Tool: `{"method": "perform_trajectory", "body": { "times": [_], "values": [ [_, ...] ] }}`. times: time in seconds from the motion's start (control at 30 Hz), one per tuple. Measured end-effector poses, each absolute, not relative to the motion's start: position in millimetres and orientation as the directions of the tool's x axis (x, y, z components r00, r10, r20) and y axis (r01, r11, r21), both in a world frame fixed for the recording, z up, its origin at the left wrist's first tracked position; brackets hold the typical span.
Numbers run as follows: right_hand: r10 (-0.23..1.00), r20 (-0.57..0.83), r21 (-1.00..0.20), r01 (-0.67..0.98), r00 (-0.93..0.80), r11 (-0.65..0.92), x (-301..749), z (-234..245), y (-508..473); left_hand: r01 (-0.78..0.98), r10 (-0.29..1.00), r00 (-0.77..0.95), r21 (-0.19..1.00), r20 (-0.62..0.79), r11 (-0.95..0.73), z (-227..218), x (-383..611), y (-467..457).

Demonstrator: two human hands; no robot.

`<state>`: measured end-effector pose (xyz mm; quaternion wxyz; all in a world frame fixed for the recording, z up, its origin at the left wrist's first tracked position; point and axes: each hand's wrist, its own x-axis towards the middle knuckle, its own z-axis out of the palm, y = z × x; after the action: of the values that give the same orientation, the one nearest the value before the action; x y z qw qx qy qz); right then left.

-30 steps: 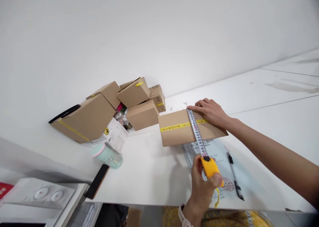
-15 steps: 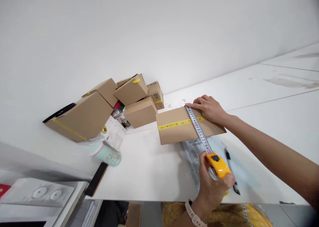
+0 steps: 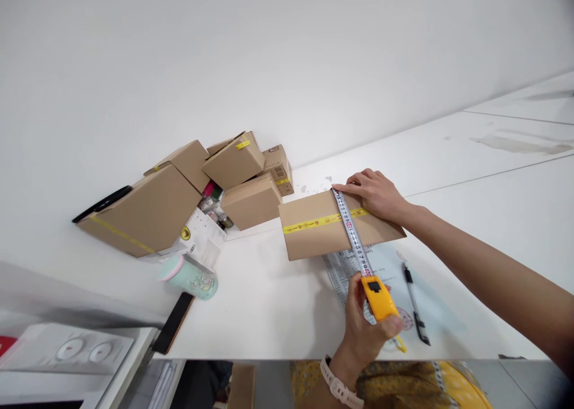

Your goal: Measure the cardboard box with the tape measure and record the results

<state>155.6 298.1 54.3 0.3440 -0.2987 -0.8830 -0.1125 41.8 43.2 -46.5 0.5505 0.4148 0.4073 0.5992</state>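
Note:
A yellow tape measure (image 3: 380, 298) is in my left hand (image 3: 361, 334), with the fingers and thumb wrapped around its case. Its metal blade (image 3: 351, 232) is pulled out and lies across a cardboard box (image 3: 309, 244) banded with yellow printed tape. At the far edge of the box, my right hand (image 3: 379, 197) holds the blade's tip with one digit, and its other fingers bend over that edge. Part of the right hand's grip is hidden. A printed sheet (image 3: 381, 262) lies partly under the box, and a black-capped pen (image 3: 415, 304) rests on the sheet, right of the tape case.
Several cardboard boxes (image 3: 233, 164) are stacked against the wall at the left. Nearby are a white package (image 3: 204, 241), a mint cup with a pink rim (image 3: 191, 277) and a dark flat object (image 3: 174, 324) at the white table's (image 3: 269, 313) edge.
My left hand has swung the tape case slightly left and away from the pen, so the blade crosses the box more steeply. My right hand stays at the far edge.

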Motion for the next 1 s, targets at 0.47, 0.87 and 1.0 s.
{"method": "perform_trajectory", "body": {
  "times": [0.47,0.87,1.0],
  "values": [
    [0.549,0.666,-0.218,0.571,-0.506,0.791,152.3,64.6,288.4,-0.293,0.999,-0.039,0.955,0.027,-0.037,-32.4,36.2,45.9],
    [0.796,0.595,-0.782,0.150,-0.107,0.605,189.2,88.4,157.6,0.017,0.991,0.086,0.994,-0.107,0.106,-5.3,16.8,-1.3],
    [0.851,0.438,-0.879,0.061,-0.289,0.473,197.2,44.8,94.3,-0.058,0.968,0.129,0.973,-0.215,0.224,-1.4,10.8,-27.2]
  ]
}}
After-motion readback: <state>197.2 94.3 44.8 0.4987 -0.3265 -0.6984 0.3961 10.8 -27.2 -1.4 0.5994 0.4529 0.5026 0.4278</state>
